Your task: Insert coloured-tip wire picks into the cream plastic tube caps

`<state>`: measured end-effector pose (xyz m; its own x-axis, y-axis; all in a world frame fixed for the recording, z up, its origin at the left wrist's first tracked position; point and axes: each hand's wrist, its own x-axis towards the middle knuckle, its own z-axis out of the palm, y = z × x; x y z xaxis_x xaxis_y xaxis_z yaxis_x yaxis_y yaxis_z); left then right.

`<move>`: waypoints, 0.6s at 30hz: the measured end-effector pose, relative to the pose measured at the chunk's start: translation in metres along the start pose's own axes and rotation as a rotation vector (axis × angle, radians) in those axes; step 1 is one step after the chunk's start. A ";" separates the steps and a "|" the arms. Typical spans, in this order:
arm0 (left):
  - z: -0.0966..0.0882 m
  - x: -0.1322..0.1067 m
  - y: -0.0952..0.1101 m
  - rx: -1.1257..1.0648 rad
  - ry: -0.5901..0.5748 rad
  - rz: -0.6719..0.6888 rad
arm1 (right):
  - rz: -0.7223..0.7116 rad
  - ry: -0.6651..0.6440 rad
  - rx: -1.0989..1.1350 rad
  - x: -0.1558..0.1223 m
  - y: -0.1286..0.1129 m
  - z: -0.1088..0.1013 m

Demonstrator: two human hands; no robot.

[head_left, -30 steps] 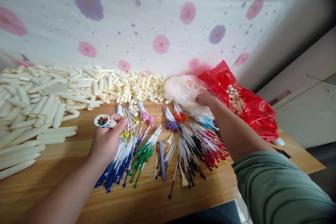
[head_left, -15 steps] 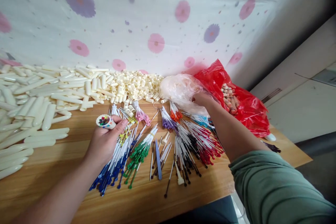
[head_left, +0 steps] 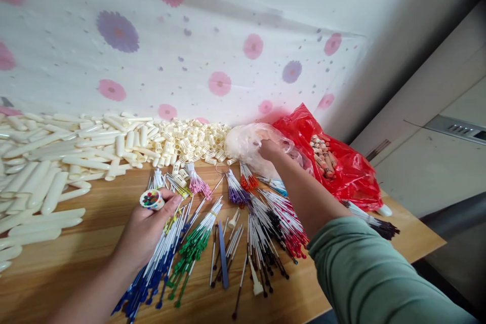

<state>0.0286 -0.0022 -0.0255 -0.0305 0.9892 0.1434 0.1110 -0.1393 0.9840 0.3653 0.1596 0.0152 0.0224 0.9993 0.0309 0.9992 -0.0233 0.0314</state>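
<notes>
Over the wooden table (head_left: 102,217), the left hand (head_left: 150,220) pinches the cup (head_left: 155,200), mouth exposed presumably for access, at 8 o'clock from the clear bag (head_left: 243,143), where the right hand (head_left: 270,151) has an indeterminable grip.

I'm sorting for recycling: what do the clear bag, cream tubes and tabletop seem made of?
Clear bag: thin, glossy plastic film, by its crinkles and sheen.
Cream tubes: probably hard plastic, smooth and shiny, with bright highlights.
Tabletop: wood or laminate, satin; grain shows.

Right hand (head_left: 269,151) farther left at the plastic bag (head_left: 241,144), perhaps deeper inside; dark-tipped bundle (head_left: 374,221) in fuller view.
</notes>
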 end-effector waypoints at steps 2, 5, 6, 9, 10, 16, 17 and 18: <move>0.000 0.000 0.001 0.006 0.011 0.017 | 0.018 0.004 0.015 0.004 -0.006 0.005; 0.000 0.001 0.003 0.007 0.032 0.034 | 0.046 0.017 0.055 0.007 -0.009 0.005; 0.000 0.002 0.004 0.012 0.037 0.039 | 0.054 0.023 0.073 0.008 -0.008 0.003; 0.000 0.002 0.005 0.026 0.043 0.055 | 0.077 0.043 0.143 0.007 -0.002 -0.002; 0.000 0.002 0.006 0.031 0.047 0.061 | 0.087 0.054 0.176 0.006 0.000 -0.004; 0.005 0.001 0.006 0.051 0.020 0.047 | 0.159 0.151 0.507 -0.010 0.009 -0.016; 0.005 0.001 0.005 0.059 0.005 0.051 | 0.170 0.175 0.586 -0.015 0.008 -0.017; 0.005 0.002 0.005 0.070 -0.010 0.058 | 0.179 0.206 0.671 -0.021 0.007 -0.019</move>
<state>0.0343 -0.0010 -0.0214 -0.0125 0.9799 0.1991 0.1812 -0.1936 0.9642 0.3714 0.1378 0.0337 0.2470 0.9543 0.1683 0.7867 -0.0961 -0.6098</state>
